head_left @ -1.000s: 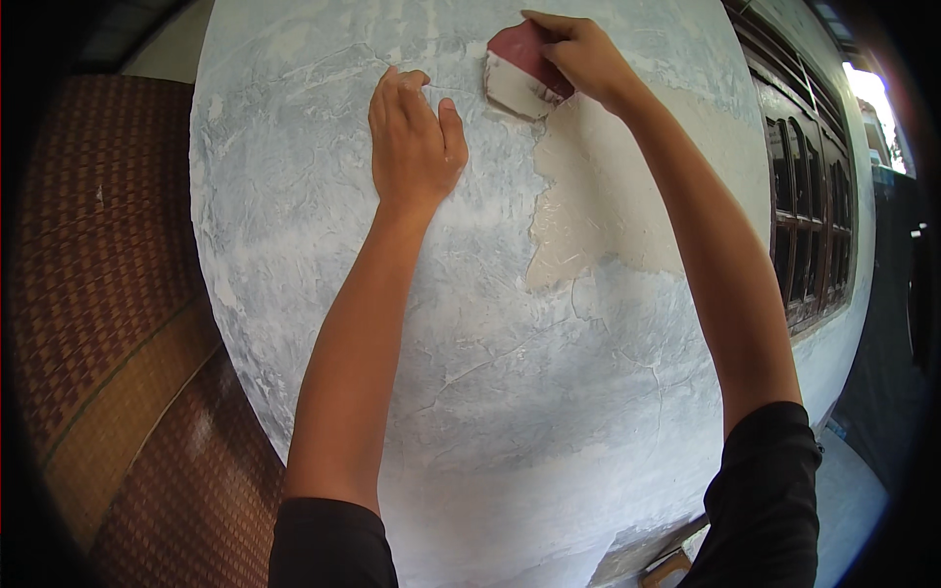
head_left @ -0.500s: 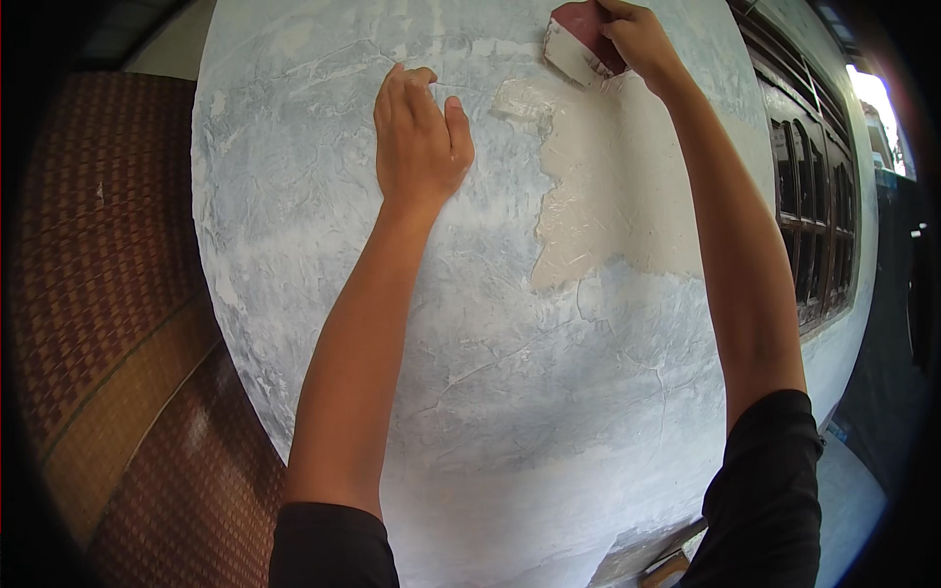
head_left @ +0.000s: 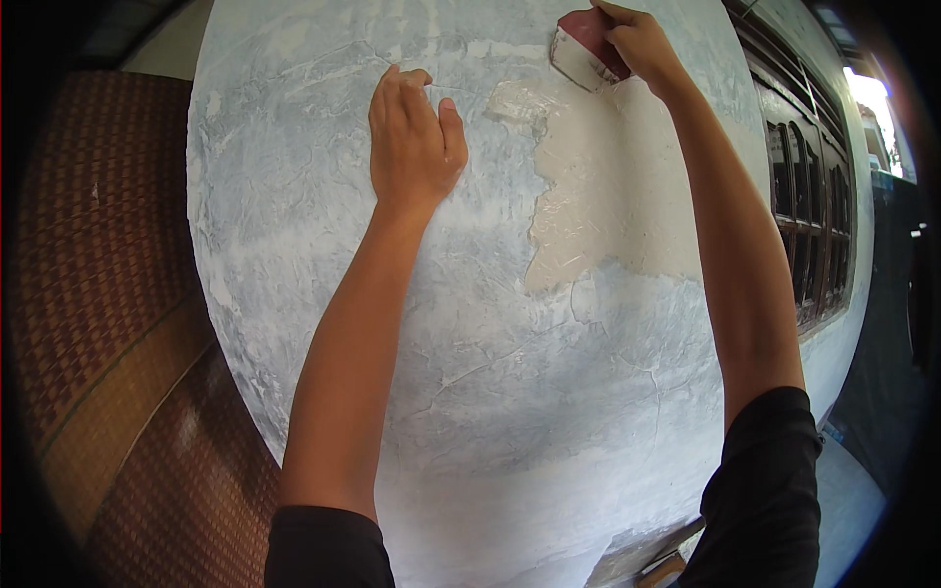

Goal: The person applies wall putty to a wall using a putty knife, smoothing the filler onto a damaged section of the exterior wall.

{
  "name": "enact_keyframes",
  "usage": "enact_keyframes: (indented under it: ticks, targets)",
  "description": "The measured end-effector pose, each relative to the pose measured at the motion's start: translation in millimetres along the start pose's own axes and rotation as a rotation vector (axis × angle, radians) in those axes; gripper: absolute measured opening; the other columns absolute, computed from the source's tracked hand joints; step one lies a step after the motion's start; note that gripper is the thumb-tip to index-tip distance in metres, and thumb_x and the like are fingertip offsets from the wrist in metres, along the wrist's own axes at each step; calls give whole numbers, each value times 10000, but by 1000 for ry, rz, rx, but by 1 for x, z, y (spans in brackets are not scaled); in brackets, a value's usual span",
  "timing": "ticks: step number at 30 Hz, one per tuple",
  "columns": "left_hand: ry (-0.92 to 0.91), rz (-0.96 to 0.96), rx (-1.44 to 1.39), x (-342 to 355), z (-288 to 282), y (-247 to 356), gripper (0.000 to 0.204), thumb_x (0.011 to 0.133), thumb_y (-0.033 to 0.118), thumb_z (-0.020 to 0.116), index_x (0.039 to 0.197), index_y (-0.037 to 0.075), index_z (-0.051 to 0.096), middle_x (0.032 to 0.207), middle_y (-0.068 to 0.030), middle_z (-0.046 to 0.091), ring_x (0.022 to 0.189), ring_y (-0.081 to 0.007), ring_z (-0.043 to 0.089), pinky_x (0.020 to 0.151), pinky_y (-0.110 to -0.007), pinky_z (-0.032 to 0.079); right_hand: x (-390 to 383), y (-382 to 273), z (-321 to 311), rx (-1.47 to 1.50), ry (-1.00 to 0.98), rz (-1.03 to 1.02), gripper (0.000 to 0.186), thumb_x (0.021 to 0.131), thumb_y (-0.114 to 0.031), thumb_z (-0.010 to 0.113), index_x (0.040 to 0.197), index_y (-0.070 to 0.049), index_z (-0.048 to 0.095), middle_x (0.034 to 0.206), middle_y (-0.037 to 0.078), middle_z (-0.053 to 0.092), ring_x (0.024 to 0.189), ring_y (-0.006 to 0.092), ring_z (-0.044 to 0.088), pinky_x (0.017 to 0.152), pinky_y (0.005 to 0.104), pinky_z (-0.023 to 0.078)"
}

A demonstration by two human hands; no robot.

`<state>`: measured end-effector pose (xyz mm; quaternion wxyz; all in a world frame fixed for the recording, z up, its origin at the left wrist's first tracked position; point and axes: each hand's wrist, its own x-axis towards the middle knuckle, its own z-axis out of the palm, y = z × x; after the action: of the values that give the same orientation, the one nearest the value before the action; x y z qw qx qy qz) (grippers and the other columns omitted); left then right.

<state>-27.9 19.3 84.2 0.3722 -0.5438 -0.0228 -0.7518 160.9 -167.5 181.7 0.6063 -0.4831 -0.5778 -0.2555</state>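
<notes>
A pale blue-grey wall (head_left: 470,363) with rough white streaks fills the middle of the view. My right hand (head_left: 644,47) is closed on a dark red putty scraper (head_left: 593,47), its lower part coated in whitish paste. The scraper is at the upper edge of a wet beige patch of putty (head_left: 608,196), which has a ragged left edge. Left of that patch, my left hand (head_left: 417,137) rests against the wall with its fingers apart and slightly bent. It holds nothing.
Woven brown matting (head_left: 108,225) stands along the left side. On the right is a dark wooden window frame (head_left: 812,196) set in the wall. Beyond it hangs a dark sheet (head_left: 892,294). Near the bottom, a brownish object (head_left: 664,570) shows partly beside my right sleeve.
The scraper has shifted slightly right and down in the picture, and its tilt has changed a little. My left hand sits slightly farther left in the picture, as does the wall.
</notes>
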Motion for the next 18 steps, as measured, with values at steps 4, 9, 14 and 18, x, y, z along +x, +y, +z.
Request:
enact_keyframes:
  ticks: [4,9,14,18]
  targets:
    - [25,18,-1,3,5,5,320,919,128,527,1193,-15,443,1176,-212,531,1228,-407,456,1042,-494,362,23,39,25,-205,-5,-371,546,824,31,420,1351,-3,559,1053,171,705,824,233,674,712,316,544]
    - [6,17,15,-1,1,0,317,925,141,520,1191,-16,447,1184,-213,530,1233,-407,454,1041,-495,365,1,5,12,75,2,-35,544,829,31,431,1361,9,542,1130,191,673,993,248,644,847,318,514]
    - [21,7,-2,1,1,1,322,924,143,520,1194,-15,444,1168,-219,536,1239,-408,448,1042,-497,364,20,26,46,-73,-20,-330,521,844,3,437,1352,3,552,1118,200,689,961,251,662,848,346,521]
    - [15,21,1,0,1,0,325,921,139,520,1196,-15,441,1160,-220,538,1238,-410,448,1045,-497,362,12,3,29,132,38,21,512,834,-9,446,1330,6,571,1090,200,701,937,262,671,846,332,520]
